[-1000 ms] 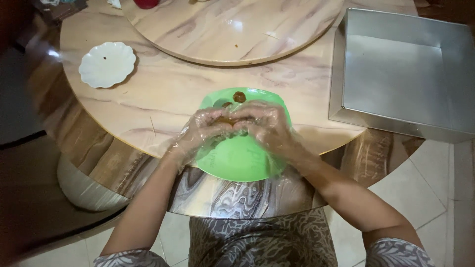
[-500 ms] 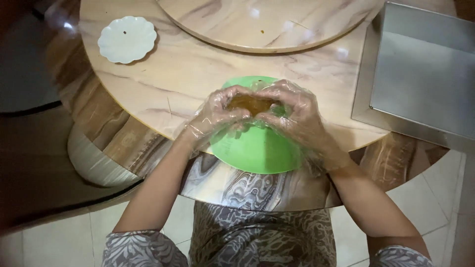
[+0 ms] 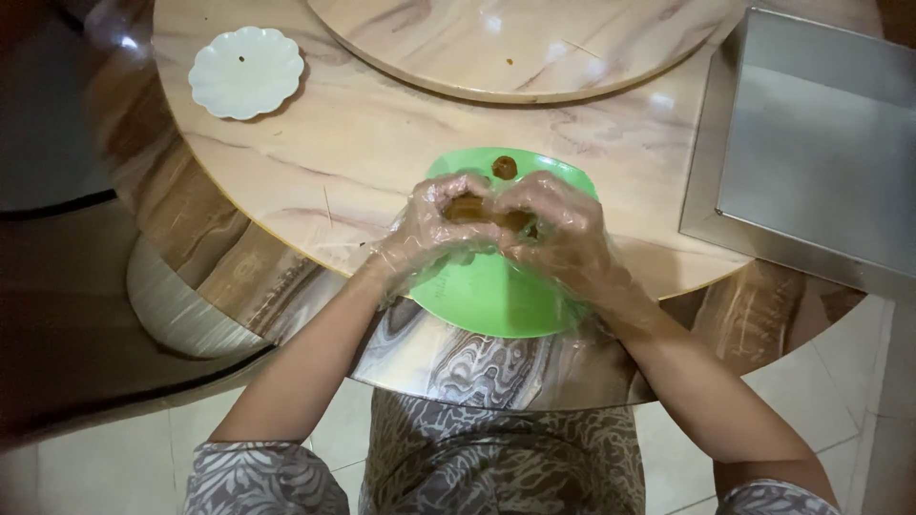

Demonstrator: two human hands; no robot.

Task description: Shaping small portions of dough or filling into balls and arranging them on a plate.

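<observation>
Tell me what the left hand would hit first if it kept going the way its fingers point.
The left hand points right, at the brown lump that it already pinches; just beyond are the right hand fingers. Both are over the green plate, though depth is hard to judge.

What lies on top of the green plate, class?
On the green plate sits a small brown lump at its far rim. Above it, the gloved left hand and right hand press a brown piece. The hands hide the plate's middle.

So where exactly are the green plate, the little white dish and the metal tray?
green plate [image 3: 496, 296], head view, bare near part below the hands.
white dish [image 3: 246, 72], head view, its centre.
metal tray [image 3: 821, 157], head view, its flat bottom.
</observation>
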